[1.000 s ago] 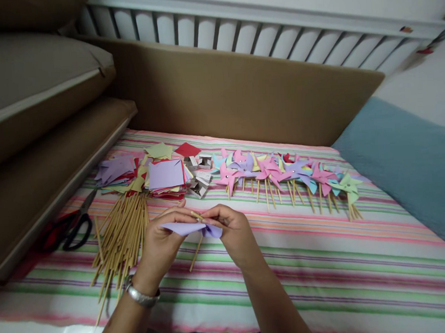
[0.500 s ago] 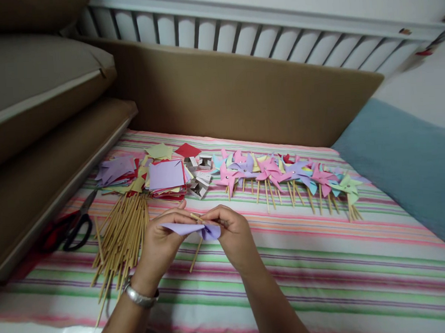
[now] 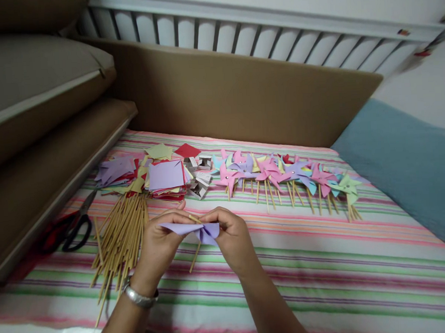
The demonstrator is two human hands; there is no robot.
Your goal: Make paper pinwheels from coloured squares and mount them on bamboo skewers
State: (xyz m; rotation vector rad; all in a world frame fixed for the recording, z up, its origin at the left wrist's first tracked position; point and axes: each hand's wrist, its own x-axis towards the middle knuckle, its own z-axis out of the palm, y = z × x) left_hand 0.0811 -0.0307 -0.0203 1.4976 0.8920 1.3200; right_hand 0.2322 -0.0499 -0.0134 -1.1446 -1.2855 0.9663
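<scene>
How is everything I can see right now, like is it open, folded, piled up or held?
Purple paper: held, bent and curled
Thin stick: slanted, crossing the paper
Left grip: closed on the paper
Right grip: closed on the paper
Pinwheels: folded, lying in a row
Loose sticks: heaped
Paper squares: stacked
Scissors: lying down, blades unclear
Cushions: piled up

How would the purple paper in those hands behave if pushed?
The purple paper would probably bend or crease easily, since it looks thin and curved. The slender stick held with it looks straight, so likely stiffer. Both look slim, probably light.
</scene>
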